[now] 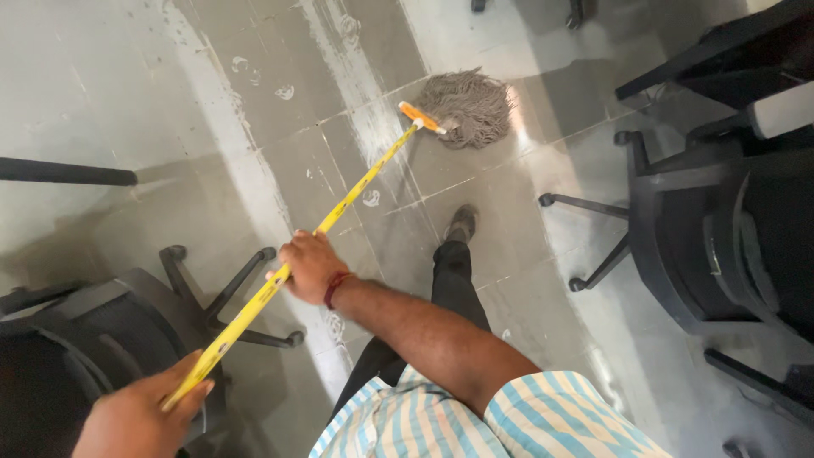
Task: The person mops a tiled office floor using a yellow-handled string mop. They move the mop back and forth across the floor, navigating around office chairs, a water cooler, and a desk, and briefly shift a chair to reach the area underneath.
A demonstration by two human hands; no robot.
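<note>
Since the mop (462,108) is out ahead on the wet grey floor (127,102), with its stringy head spread flat near the top of the view and a dark shoe (460,224) just behind it, pretty much everything about handling it comes down to that long yellow pole (339,203). The right hand (309,265) is wrapped round the pole about halfway down, grip pressed closed around it, red band on the wrist. The left hand (140,416) has the top end, fingers curled over it with the thumb lying along the shaft, so that grip is closed on the pole too. My guess is the pole itself is light and stiff, thin tube, not something that flexes much, while the head is the opposite: soft, floppy cotton that probably gets heavy and draggy once soaked. So the weight sits way out front, and a two-hand hold spaced apart like this looks like the sane way to steer it, one hand as pivot up top, one lower for pushing. The smooth yellow finish could get slick with wet palms, I reckon. The floor looks streaky and damp, so slippery underfoot too. Black office chairs (721,229) crowd in on the right and lower left (110,331), their wheeled legs near the mop's path.
</note>
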